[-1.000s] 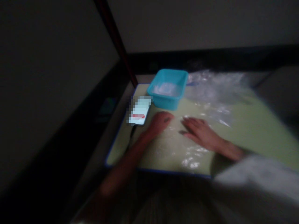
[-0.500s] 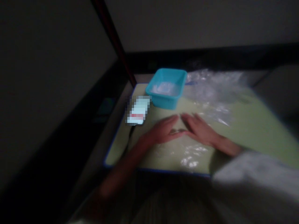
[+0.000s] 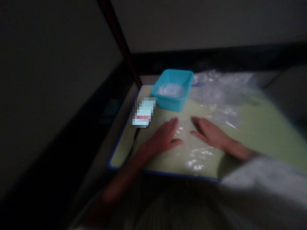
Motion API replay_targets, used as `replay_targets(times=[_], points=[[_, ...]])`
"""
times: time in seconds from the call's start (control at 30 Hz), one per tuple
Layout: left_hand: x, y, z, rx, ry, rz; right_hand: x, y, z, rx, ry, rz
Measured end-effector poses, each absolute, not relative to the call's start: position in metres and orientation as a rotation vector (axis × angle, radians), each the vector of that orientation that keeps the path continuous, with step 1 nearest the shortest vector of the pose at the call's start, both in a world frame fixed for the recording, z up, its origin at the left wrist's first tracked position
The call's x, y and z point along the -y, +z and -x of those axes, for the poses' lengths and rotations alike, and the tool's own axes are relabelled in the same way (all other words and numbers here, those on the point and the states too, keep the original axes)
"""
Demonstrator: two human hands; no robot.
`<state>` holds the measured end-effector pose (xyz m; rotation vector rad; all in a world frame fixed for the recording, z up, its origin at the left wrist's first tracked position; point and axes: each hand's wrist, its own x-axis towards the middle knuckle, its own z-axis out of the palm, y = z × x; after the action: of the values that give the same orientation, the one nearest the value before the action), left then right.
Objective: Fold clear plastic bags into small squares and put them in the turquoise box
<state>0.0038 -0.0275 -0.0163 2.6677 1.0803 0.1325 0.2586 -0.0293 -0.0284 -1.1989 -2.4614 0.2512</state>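
Observation:
Both my hands lie flat on a pale green table top [image 3: 259, 134] with a blue edge. My left hand [image 3: 165, 135] has its fingers stretched out, palm down, on a clear plastic sheet or bag [image 3: 192, 153] that shines in front of me. My right hand [image 3: 207, 132] rests flat beside it, fingers extended, a small gap between the two hands. A white sleeve [image 3: 266, 179] covers my right forearm. The picture is dim and blurred.
A turquoise plastic tub [image 3: 173, 89] with something white inside stands at the back of the table. A lit phone screen [image 3: 143, 112] lies to its left, a dark cable running from it. Crumpled clear plastic [image 3: 223, 91] is heaped at the back right. A dark red post [image 3: 120, 38] rises behind.
My hands came together until the fingertips met half a second ago, then slid slightly apart. My left hand went from a loose curl to lying flat.

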Motion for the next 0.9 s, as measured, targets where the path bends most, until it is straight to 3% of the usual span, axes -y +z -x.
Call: replay_targets(times=[0.53, 0.9], points=[[0.013, -0.011, 0.007, -1.254, 0.113, -2.751, 0.026, -0.019, -0.279, 2.439, 0.217, 1.310], [0.005, -0.024, -0.020, -1.001, 0.293, -2.812, 0.030, -0.018, -0.275, 2.469, 0.337, 1.132]])
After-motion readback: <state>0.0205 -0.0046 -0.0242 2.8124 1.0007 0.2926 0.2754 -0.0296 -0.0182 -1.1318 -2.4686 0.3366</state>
